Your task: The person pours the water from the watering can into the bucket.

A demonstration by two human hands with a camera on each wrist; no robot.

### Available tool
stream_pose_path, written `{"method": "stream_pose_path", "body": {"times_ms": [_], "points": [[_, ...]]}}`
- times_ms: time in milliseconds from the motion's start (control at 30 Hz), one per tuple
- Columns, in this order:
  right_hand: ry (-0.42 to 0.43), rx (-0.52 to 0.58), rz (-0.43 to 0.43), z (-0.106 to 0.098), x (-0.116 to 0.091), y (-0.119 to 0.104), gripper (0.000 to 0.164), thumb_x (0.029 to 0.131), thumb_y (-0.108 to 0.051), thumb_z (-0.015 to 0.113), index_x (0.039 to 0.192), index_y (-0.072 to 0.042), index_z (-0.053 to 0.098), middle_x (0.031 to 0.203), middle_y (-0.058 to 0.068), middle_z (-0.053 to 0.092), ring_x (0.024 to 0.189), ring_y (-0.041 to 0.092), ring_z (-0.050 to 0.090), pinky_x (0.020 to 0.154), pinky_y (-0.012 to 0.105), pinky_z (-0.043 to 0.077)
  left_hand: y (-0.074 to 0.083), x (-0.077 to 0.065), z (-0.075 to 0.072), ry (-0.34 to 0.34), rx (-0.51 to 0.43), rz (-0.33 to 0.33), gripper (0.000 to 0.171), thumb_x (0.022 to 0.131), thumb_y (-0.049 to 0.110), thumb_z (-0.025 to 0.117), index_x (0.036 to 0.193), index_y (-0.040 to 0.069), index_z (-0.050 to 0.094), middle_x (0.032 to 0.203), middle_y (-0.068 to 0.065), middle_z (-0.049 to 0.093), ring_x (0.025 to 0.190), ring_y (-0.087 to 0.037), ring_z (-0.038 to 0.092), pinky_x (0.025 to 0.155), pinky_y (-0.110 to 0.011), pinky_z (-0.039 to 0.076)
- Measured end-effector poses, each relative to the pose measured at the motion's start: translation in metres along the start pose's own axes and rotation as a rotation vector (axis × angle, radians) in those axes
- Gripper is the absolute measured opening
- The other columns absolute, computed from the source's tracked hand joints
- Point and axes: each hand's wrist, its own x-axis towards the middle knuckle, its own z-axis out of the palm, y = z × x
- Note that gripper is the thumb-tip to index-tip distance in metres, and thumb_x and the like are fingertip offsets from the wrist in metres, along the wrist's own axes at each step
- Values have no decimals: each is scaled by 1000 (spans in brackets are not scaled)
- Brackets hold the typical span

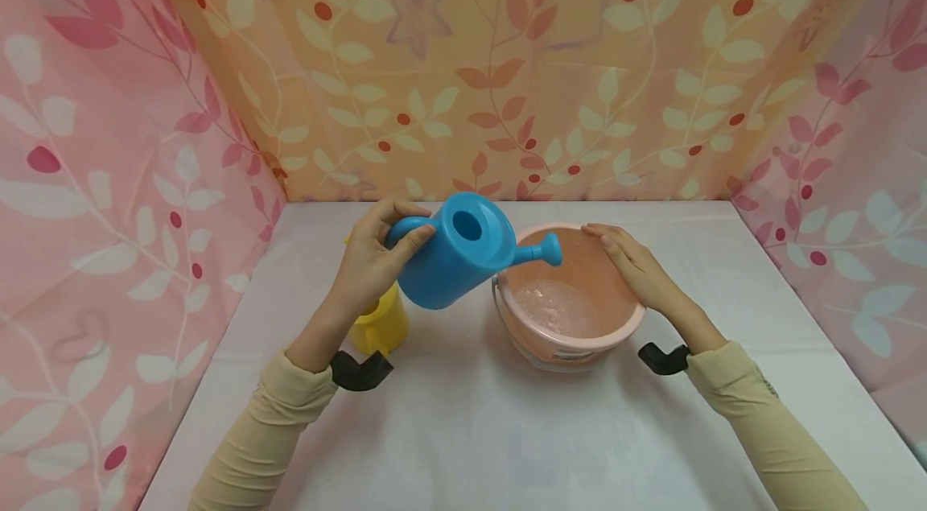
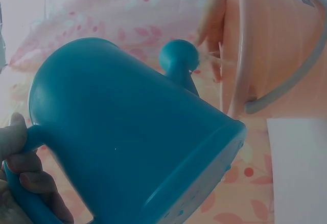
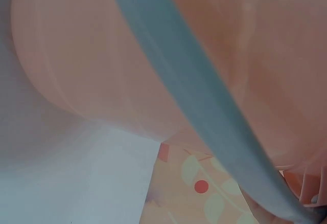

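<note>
My left hand [image 1: 376, 253] grips the handle of a blue watering can [image 1: 452, 261], fingers and thumb curled round it. Held above the table, the can tips to the right, its spout's round head just over the near-left rim of a pink bucket [image 1: 572, 342]. A thin stream of water [image 2: 219, 59] leaves the spout in the left wrist view. Rippling water [image 1: 550, 306] shows at the bucket's bottom. Along the bucket's right rim rests my right hand [image 1: 637, 265], its fingers fairly straight. In the right wrist view the bucket's wall and grey handle [image 3: 194, 101] fill most of the picture.
Partly hidden behind the left forearm, a yellow container [image 1: 387, 322] stands on the white-covered table [image 1: 463, 430]. Leaf-patterned cloth [image 1: 507, 68] walls the table at the back and both sides. A dark wrist device [image 1: 362, 372] juts from each cuff.
</note>
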Motion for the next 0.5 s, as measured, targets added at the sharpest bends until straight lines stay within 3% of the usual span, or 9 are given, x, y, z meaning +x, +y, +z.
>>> {"method": "stream_pose_path", "body": {"times_ms": [500], "points": [[-2, -4, -7, 0, 0, 0, 42, 102, -32, 31, 136, -12, 45, 141, 11, 39, 133, 33, 32, 105, 59, 24, 0, 2, 0, 15, 8, 12, 24, 88, 14, 63, 109, 5, 56, 115, -9, 59, 111, -22, 54, 94, -50, 41]]}}
